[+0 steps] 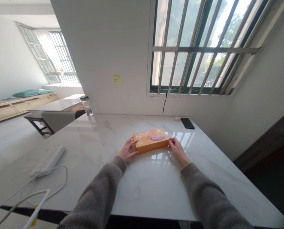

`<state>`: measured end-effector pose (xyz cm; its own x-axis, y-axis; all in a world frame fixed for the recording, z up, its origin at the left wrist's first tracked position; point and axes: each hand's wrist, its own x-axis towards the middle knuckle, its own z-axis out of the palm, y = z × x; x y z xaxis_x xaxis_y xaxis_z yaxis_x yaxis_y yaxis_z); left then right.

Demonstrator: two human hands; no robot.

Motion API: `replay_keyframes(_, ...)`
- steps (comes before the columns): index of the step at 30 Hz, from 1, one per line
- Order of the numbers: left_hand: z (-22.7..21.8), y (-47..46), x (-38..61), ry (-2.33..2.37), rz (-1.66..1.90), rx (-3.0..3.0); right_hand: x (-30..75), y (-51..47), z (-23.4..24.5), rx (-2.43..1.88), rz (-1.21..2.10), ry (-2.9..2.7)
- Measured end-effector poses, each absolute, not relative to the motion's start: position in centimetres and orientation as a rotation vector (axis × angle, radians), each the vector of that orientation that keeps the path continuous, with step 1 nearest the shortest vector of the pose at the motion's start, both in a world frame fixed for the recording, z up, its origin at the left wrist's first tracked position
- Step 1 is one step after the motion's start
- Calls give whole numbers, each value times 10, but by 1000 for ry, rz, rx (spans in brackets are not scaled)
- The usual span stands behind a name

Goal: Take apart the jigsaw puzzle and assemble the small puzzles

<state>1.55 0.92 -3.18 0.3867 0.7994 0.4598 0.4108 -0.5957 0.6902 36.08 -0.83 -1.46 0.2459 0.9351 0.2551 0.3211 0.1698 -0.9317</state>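
Note:
An orange puzzle box (150, 139) with a pink picture on its lid lies flat on the white marble table (142, 184), a little beyond the middle. My left hand (127, 150) grips the box's left end, thumb and fingers clasped round the corner. My right hand (177, 150) holds the right end, fingers curled against its side. Both arms wear grey knitted sleeves.
A black phone (187, 123) lies at the far right of the table near a small round object (177, 118). A clear bottle (86, 106) stands at the far left. A white power strip (48, 160) with white cables lies at the left. Behind the table is a wall with a barred window (199, 47).

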Motion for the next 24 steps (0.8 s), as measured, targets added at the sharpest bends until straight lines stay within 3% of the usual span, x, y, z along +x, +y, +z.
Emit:
replay_keyframes(17, -21, 0, 14, 1007, 1061, 2098, 360, -14, -4, -1397, 670, -1323)
replay_keyframes(24, -21, -1, 11, 998, 1079, 2142, 357, -16, -9, -1459, 518, -1321)
